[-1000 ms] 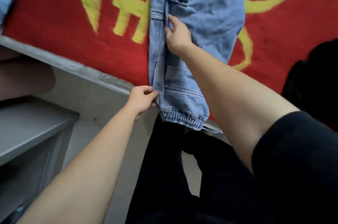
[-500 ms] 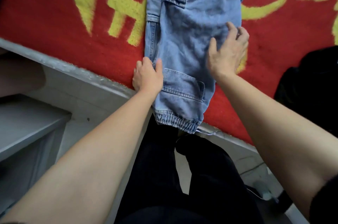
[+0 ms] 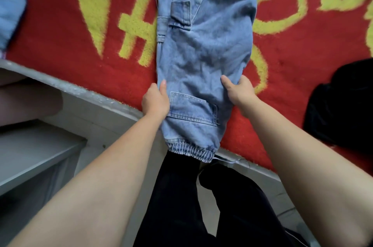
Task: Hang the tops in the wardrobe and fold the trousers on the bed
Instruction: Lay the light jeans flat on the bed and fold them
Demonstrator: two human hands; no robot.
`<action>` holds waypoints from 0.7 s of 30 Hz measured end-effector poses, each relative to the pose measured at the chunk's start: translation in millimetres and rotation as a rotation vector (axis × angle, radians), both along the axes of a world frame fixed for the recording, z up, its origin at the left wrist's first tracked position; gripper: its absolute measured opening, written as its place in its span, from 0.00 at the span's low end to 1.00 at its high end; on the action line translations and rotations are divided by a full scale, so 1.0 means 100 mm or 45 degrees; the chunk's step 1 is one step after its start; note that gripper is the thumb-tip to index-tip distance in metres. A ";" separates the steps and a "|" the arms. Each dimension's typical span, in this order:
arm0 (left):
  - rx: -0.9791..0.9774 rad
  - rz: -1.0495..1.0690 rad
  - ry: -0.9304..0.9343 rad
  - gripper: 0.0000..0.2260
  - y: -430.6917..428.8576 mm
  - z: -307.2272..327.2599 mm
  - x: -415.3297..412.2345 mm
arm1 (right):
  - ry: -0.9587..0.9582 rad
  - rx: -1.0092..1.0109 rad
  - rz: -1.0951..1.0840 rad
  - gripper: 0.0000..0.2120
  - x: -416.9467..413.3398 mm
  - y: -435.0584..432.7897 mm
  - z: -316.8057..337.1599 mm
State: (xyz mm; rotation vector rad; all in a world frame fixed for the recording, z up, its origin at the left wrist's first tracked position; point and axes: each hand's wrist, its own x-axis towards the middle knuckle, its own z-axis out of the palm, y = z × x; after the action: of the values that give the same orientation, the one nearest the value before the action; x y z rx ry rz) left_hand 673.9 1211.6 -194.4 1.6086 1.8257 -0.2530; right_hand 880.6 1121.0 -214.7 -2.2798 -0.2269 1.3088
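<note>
Jeans [image 3: 203,49], left grip [image 3: 155,100] pinching one edge, right grip [image 3: 240,90] pinching the other

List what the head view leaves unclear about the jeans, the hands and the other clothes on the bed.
Head view:
- jeans: waist cut off by the top edge.
- right hand: fingers hidden under the denim.
- dark garment: cut by the right edge, too dark to identify.
- blue cloth: blurred, cut by the left edge.
</note>
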 end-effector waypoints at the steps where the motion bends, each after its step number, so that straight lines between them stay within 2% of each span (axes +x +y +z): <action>1: 0.010 -0.007 -0.011 0.19 -0.04 0.04 -0.01 | 0.029 0.030 -0.011 0.19 0.00 -0.04 0.03; 4: -0.085 0.008 -0.032 0.17 -0.22 0.12 -0.05 | 0.066 0.036 0.010 0.15 0.02 -0.20 0.13; 12: -0.554 0.079 -0.001 0.24 -0.51 0.17 -0.29 | 0.206 -0.190 0.131 0.17 0.00 -0.66 0.26; 14: -0.689 0.176 -0.056 0.33 -0.48 0.09 -0.36 | 0.268 -0.159 0.097 0.19 -0.01 -0.65 0.28; 16: -0.726 0.245 -0.146 0.43 -0.49 -0.07 -0.47 | 0.435 -0.044 -0.015 0.21 -0.05 -0.68 0.27; 17: -0.723 0.239 -0.182 0.44 -0.50 -0.04 -0.47 | 0.498 0.035 -0.036 0.22 -0.08 -0.71 0.25; 21: -0.722 0.215 -0.334 0.29 -0.56 0.10 -0.46 | 0.641 0.191 -0.014 0.28 -0.26 -0.88 0.22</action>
State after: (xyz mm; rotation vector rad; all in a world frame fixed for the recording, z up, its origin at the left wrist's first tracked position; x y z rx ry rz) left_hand 628.2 1155.5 -184.1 1.0354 1.5007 -0.4175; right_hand 854.9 1033.1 -192.7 -1.7572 -0.1303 1.7422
